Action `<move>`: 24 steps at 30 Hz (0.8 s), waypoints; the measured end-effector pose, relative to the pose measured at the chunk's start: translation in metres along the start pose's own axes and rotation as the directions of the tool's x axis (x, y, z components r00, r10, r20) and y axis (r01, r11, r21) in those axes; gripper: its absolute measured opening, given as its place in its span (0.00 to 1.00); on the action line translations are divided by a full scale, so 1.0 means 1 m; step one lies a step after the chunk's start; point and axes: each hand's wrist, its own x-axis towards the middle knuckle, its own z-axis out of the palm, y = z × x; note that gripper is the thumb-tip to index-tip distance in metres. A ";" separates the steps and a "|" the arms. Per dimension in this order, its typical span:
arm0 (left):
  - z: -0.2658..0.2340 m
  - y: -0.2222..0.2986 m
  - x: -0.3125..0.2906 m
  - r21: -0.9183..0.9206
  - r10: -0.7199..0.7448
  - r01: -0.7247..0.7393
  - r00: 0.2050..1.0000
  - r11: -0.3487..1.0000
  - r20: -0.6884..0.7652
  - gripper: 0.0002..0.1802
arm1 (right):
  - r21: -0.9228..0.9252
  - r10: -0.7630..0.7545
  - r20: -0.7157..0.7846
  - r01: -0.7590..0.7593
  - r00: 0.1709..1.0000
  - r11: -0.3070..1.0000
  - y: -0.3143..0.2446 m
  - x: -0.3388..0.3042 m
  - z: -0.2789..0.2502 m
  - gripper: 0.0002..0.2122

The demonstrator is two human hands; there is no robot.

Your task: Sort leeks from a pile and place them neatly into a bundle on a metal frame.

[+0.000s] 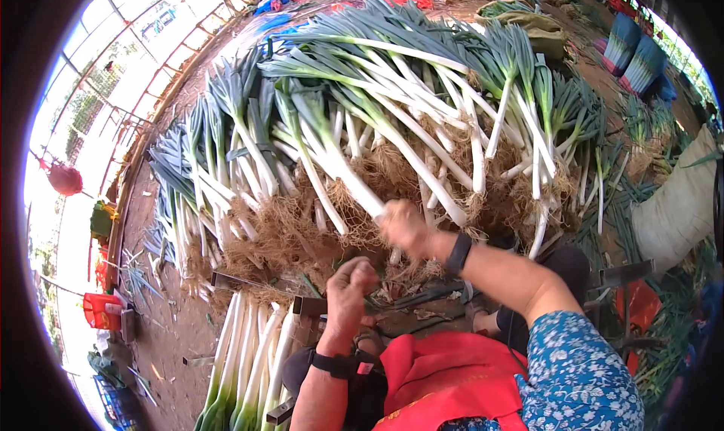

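Observation:
A large heap of leeks (452, 107) spreads before me, green leaves pointing away and shaggy brown roots (279, 223) toward me. My right hand (407, 227) is closed round the lower end of a thick white leek (351, 176), whose leaves still reach into the heap. Nearer my body, my left hand (351, 286) is curled closed, a short way below and left of the right one. What its fingers hold, if anything, is hidden. Beside my left forearm lies a row of rootless leeks (245, 348), white ends away from me, along a metal frame (309, 306).
At the left stand an orange-red basket (102, 311) and a blue crate (113, 401). A pale sack (675, 205) leans at the right, near loose green leaves. Blue-green bundles (633, 54) stand far right. A red apron (452, 374) covers my lap.

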 end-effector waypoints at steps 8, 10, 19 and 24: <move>0.002 0.001 0.045 -0.259 -0.158 0.105 0.969 0.960 -0.190 0.11 | 0.395 0.425 0.410 -0.578 0.807 0.715 -0.088 -0.040 0.014 0.11; 0.004 0.006 0.045 -0.339 -0.142 0.088 0.980 0.937 -0.138 0.10 | 0.195 0.298 0.031 -0.298 0.954 0.934 -0.047 -0.034 -0.011 0.09; 0.007 0.034 0.028 -0.489 -0.159 0.090 0.982 0.868 -0.102 0.10 | 0.183 0.702 0.037 -0.695 0.712 0.695 0.019 0.005 -0.045 0.15; 0.018 0.021 0.040 -0.441 -0.188 0.107 0.971 0.891 -0.145 0.09 | 0.125 0.604 0.042 -0.604 0.796 0.787 0.021 0.008 -0.024 0.09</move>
